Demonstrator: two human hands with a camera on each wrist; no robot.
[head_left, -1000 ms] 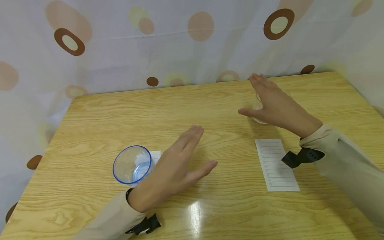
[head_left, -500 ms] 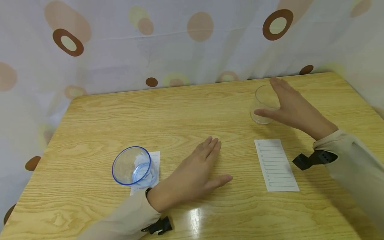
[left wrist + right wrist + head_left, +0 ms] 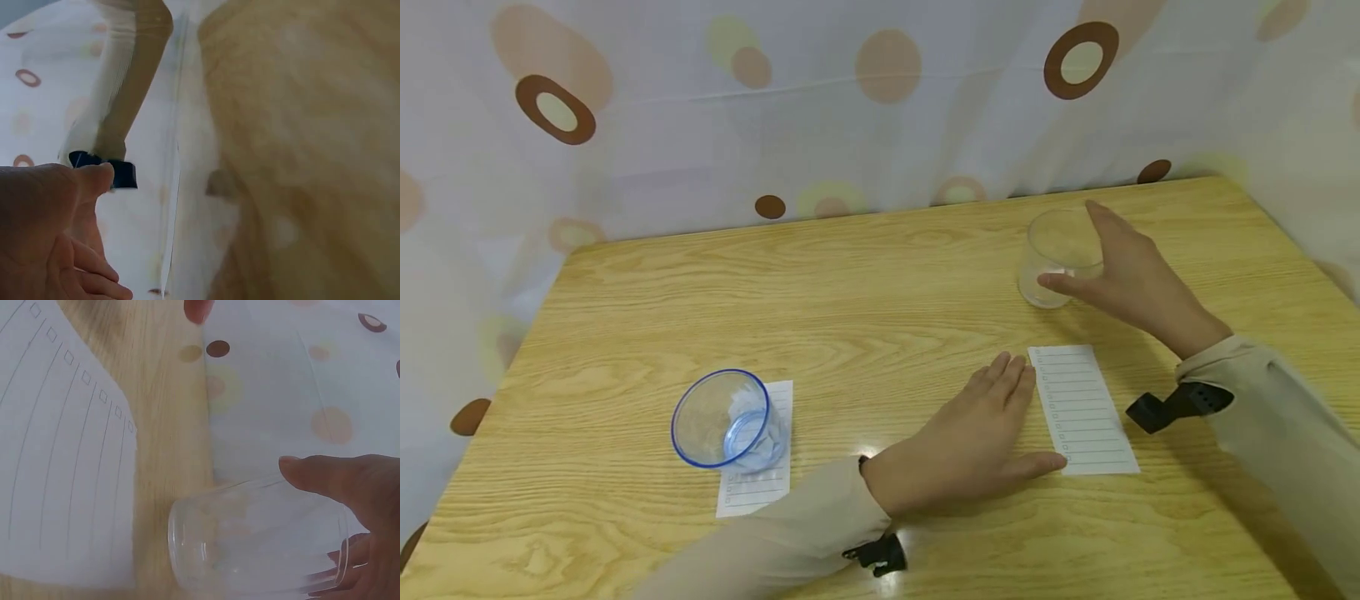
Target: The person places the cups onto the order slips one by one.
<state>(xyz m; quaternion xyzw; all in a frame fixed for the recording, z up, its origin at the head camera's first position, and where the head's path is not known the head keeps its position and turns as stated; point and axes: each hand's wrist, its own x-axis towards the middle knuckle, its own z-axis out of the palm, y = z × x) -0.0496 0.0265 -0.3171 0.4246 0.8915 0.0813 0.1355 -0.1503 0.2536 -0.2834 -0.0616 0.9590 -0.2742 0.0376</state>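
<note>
In the head view, a clear drinking glass (image 3: 1051,250) stands upright at the far right of the table. My right hand (image 3: 1138,271) grips it near the rim, thumb on the near side and fingers round the far side; the right wrist view shows fingers (image 3: 350,565) behind the glass wall. My left hand (image 3: 973,437) is low over the table with fingers extended and thumb spread. Its fingertips and thumb tip are right at the left edge of a white lined checklist sheet (image 3: 1086,417), which lies in front of the clear glass.
A blue-rimmed glass (image 3: 730,417) with crumpled pale pieces in it stands on a second lined sheet (image 3: 756,492) at the left. The wooden table (image 3: 820,308) ends against a dotted curtain (image 3: 820,108) at the back.
My left hand has moved right, from beside the blue-rimmed glass to the right sheet's edge. My right hand has shifted right and closed in on the clear glass, which stays in place.
</note>
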